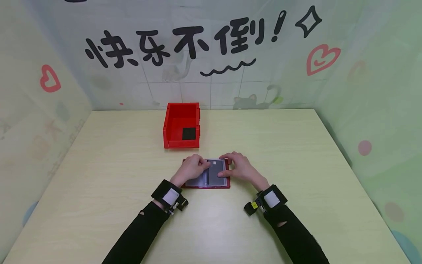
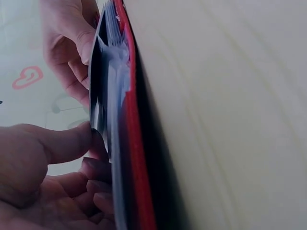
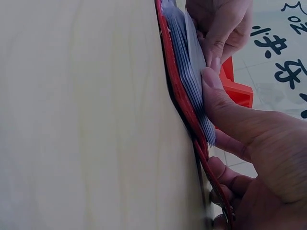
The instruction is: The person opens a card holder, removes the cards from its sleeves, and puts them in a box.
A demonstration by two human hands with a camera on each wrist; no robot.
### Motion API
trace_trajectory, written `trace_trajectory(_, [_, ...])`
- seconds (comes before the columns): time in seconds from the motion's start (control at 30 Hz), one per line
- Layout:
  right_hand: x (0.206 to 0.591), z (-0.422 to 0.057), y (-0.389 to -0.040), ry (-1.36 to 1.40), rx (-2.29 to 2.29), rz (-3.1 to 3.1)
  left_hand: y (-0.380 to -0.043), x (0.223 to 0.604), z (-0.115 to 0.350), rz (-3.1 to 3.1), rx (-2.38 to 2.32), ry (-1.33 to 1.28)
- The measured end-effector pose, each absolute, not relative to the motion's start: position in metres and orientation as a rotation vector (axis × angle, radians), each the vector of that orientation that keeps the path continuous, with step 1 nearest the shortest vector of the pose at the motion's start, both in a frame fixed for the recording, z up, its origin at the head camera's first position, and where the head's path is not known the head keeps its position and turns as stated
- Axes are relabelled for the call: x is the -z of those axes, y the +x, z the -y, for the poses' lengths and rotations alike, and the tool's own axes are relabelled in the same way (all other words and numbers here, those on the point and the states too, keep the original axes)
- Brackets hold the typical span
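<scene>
A red card holder lies spread on the table, with clear plastic sleeves inside. A dark grey card shows on its right-hand page. My left hand pinches the card's edge near the fold between thumb and forefinger; the left wrist view shows the dark edge standing off the other sleeves. At the right side, my right hand holds the holder. Its thumb presses on the stack of sleeves, and its other fingers are by the red cover.
Behind the holder stands a red bin with a dark square at its front right. A pale wood table lies under everything. Printed panels enclose the table at the back and both sides.
</scene>
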State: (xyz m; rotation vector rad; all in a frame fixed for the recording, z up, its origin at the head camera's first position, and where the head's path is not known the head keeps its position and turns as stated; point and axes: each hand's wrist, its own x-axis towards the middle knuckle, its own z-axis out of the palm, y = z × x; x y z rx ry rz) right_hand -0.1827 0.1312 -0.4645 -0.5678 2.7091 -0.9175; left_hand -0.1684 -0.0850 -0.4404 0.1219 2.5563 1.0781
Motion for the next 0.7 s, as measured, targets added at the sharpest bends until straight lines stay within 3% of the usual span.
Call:
trace_trajectory(0.4, [0.463,-0.130,-0.180,-0.595,0.907,-2.727,-0.169,0.440,0.091,-2.580,-1.084,0.112])
trace_trajectory(0.7, [0.461,-0.130,-0.178,-0.587,0.916,-2.728,-0.170,0.444,0.101,-2.382,-1.385,0.012])
